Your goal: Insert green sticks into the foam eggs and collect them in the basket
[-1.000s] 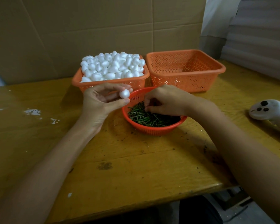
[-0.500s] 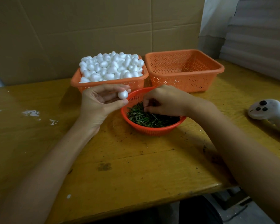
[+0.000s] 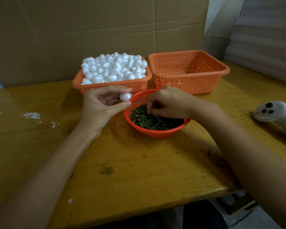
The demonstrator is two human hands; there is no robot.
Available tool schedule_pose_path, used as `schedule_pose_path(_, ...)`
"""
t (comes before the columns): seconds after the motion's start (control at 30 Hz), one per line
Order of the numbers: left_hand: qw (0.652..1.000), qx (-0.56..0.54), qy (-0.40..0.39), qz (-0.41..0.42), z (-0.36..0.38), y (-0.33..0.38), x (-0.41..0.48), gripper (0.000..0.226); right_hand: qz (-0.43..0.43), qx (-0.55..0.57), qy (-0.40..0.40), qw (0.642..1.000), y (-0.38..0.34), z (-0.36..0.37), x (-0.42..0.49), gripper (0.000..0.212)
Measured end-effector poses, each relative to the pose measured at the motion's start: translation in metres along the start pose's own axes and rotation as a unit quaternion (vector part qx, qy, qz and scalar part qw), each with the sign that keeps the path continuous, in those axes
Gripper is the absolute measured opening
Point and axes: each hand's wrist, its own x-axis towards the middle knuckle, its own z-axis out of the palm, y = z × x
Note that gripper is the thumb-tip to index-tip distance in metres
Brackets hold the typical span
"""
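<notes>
Left hand [image 3: 102,107] pinches egg [image 3: 125,97]; right hand [image 3: 169,103] in sticks [image 3: 149,122].
Right fingers [image 3: 153,111] curled inside bowl [image 3: 155,133], mid-desk [image 3: 122,164]; grip cannot be told.

Head camera looks forward and down, close over the table [image 3: 139,171].

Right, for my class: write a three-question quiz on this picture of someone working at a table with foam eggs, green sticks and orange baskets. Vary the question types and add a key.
1. True or false: the left hand holds a single foam egg.
2. Multiple choice: the right hand is A) out of view, B) reaching into the round basket of green sticks, C) gripping a cup.
3. Fill in: the heaped eggs lie in the square basket on the ____.

Key: 1 true; 2 B; 3 left.
</notes>
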Motion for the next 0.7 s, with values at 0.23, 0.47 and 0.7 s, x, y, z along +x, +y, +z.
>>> schedule_pose_path(0.23, 1.000, 0.019, 0.008, -0.007, 0.0005, -0.0012, 0.0004, 0.031, 0.002, 0.004, 0.000, 1.000, 0.0003, 0.0004, 0.0004, 0.009)
schedule_pose_path(0.47, 0.999, 0.037, 0.014, 0.005, 0.0013, -0.0034, 0.0007, 0.029, 0.002, 0.004, 0.000, 1.000, 0.0001, 0.0008, 0.0003, 0.009)
schedule_pose_path(0.7, 0.999, 0.028, 0.025, 0.003, -0.0002, -0.0038, 0.0013, 0.030, 0.001, 0.005, -0.001, 1.000, 0.0000, 0.0004, -0.0001, 0.009)
